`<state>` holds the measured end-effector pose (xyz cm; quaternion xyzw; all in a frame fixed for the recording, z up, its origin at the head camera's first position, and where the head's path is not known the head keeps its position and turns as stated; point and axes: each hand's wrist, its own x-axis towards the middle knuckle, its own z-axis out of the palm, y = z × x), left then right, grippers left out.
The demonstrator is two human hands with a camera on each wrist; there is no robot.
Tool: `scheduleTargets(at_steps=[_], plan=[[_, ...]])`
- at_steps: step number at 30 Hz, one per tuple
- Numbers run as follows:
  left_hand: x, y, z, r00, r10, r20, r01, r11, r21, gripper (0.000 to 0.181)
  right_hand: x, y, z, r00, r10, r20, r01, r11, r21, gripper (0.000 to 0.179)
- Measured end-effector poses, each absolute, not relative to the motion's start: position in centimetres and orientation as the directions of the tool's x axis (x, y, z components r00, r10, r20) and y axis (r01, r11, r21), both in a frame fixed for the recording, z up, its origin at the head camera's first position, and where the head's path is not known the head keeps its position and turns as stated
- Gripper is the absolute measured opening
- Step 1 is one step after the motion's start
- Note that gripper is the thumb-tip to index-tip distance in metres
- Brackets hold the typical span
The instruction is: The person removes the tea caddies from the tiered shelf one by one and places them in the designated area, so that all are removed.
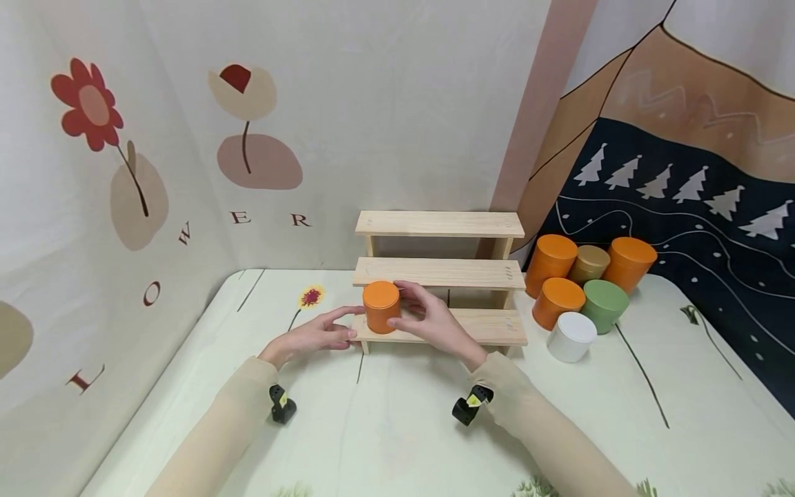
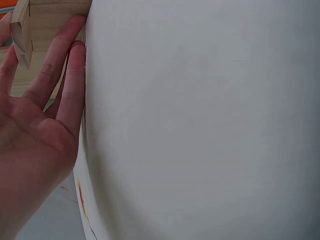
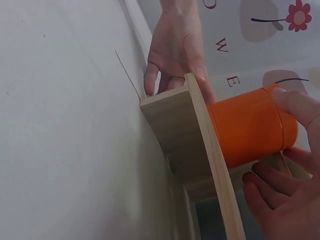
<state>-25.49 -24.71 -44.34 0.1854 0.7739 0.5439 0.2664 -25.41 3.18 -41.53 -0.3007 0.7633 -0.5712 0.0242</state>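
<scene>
An orange canister (image 1: 381, 316) with a flat lid stands upright at the left end of the lowest tier of a three-tier wooden shelf (image 1: 478, 324). My right hand (image 1: 437, 323) grips it from the right; thumb and fingers curl about its lidded end in the right wrist view, where the canister (image 3: 245, 127) rests on the board. At the shelf's left end is my left hand (image 1: 310, 337), its fingers extended alongside the board. The left wrist view shows this hand (image 2: 42, 117) palm toward the camera, fingers fairly straight beside the wooden end and holding nothing.
Right of the shelf stand a white canister (image 1: 573, 337), a green canister (image 1: 605, 305), a brown-gold canister (image 1: 589, 264) and several orange canisters (image 1: 559, 304), close together. A patterned cloth (image 1: 397, 103) hangs behind the shelf.
</scene>
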Motion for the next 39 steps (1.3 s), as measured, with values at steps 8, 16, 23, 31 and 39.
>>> scheduleTargets(at_steps=[8,16,23,31,39], plan=[[-25.4,-24.8,-44.3,-0.785,0.586,-0.202,0.004,0.33,0.944,0.061,-25.6,2.0,-42.0,-0.837,-0.478,0.265,-0.383,0.167,-0.908,0.076],[-25.5,-24.7,-44.2,-0.785,0.58,-0.217,0.0,0.35,0.937,0.061,-25.7,1.7,-42.3,-0.825,-0.481,0.295,-0.396,0.12,-0.911,0.066],[-25.5,-24.7,-44.3,-0.79,0.567,-0.233,-0.013,0.364,0.931,0.061,-25.3,1.9,-42.3,-0.847,-0.459,0.267,-0.365,0.138,-0.921,0.065],[-25.6,-24.8,-44.5,-0.787,0.572,-0.233,-0.009,0.367,0.93,0.06,-24.7,2.7,-42.1,-0.849,-0.451,0.275,-0.363,0.121,-0.924,0.062],[-25.4,-25.0,-44.5,-0.786,0.572,-0.233,-0.007,0.368,0.93,0.059,-24.4,3.6,-42.0,-0.857,-0.43,0.283,-0.353,0.089,-0.932,0.063]])
